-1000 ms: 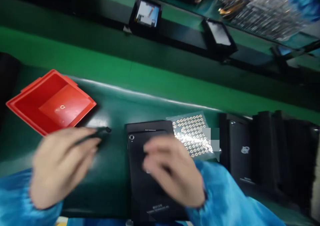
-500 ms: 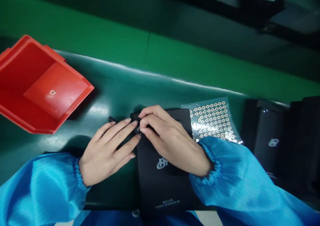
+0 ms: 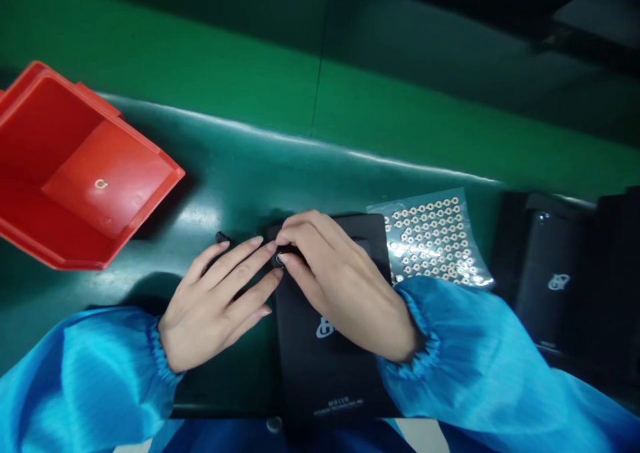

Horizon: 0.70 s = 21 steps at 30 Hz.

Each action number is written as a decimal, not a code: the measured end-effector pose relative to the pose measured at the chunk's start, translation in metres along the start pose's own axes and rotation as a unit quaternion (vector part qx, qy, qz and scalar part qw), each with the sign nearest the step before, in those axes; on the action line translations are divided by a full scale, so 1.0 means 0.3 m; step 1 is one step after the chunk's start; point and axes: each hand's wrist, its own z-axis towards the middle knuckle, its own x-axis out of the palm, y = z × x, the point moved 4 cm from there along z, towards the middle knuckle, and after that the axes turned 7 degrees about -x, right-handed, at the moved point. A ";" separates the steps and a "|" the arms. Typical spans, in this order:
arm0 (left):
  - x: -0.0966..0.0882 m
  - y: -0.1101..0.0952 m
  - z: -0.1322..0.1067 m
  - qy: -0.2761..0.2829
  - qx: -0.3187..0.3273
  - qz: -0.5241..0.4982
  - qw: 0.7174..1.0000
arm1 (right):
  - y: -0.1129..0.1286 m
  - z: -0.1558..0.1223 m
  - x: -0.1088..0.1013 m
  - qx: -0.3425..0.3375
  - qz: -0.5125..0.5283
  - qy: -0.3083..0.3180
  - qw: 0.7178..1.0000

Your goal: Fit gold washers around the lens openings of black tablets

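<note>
Tablet (image 3: 320, 359) is meeting near edge of green bench (image 3: 235, 179); left hand (image 3: 217, 313) is splaying, right hand (image 3: 345, 286) curling at tablet's far-left corner, both grips unclear; room is showing toward red bin (image 3: 107, 166).

Shiny blue sleeves (image 3: 480, 346), gathered cuffs (image 3: 427, 338), bare fingers (image 3: 249, 271)

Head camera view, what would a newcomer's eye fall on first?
The bright red bin at the left, with one small pale ring inside, likely draws the eye first. Next come the left hand and right hand, close together at the upper left corner of the black tablet. Right of its top end lies a shiny sheet of ring-shaped pieces.
</note>
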 end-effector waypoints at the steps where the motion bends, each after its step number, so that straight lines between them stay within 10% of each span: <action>1: -0.001 0.000 0.001 -0.001 -0.002 -0.003 1.000 | -0.006 -0.012 -0.003 0.007 0.022 -0.016 1.000; 11: 0.008 0.007 0.017 0.011 -0.001 -0.011 1.000 | 0.015 -0.327 0.013 0.078 0.108 -0.118 0.984; 21: -0.002 -0.059 -0.032 0.034 -0.075 0.085 0.993 | 0.015 -0.380 0.001 0.061 0.090 -0.156 0.982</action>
